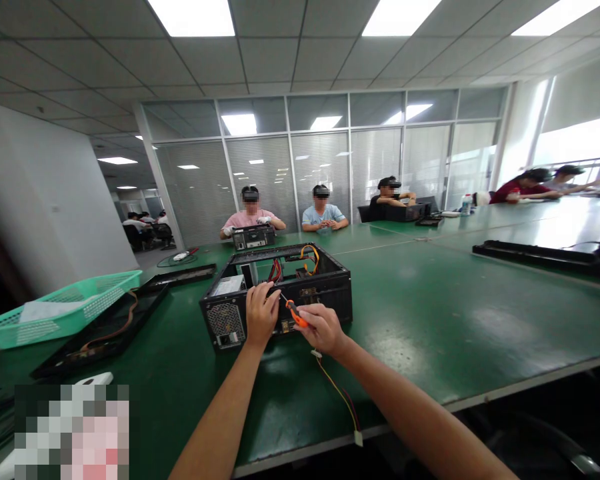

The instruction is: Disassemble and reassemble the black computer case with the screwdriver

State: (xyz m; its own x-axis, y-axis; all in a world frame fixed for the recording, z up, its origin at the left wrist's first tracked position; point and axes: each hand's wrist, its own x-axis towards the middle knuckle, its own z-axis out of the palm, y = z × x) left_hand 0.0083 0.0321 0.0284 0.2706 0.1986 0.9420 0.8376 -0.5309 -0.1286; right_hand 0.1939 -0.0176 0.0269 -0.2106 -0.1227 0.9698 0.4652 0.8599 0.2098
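A black computer case (325, 297) lies on its side on the green table, its upper side uncovered. My left hand (261, 313) is closed over the case's near edge, fingertips on the rim. My right hand (324, 328) grips a screwdriver (296, 313) with an orange and black handle. The screwdriver's shaft points up and left toward the case wall, close to my left fingertips; its very tip is hard to make out. Inside the case are a silver power supply (230, 285), red wires (276, 270) and a yellow-orange cable (314, 257).
A loose cable (340, 393) with white connectors lies in front of the case. To the left are black panels (115, 320) and a green plastic basket (75, 310). People (325, 213) sit across the green table (410, 320); another black panel (525, 257) lies right.
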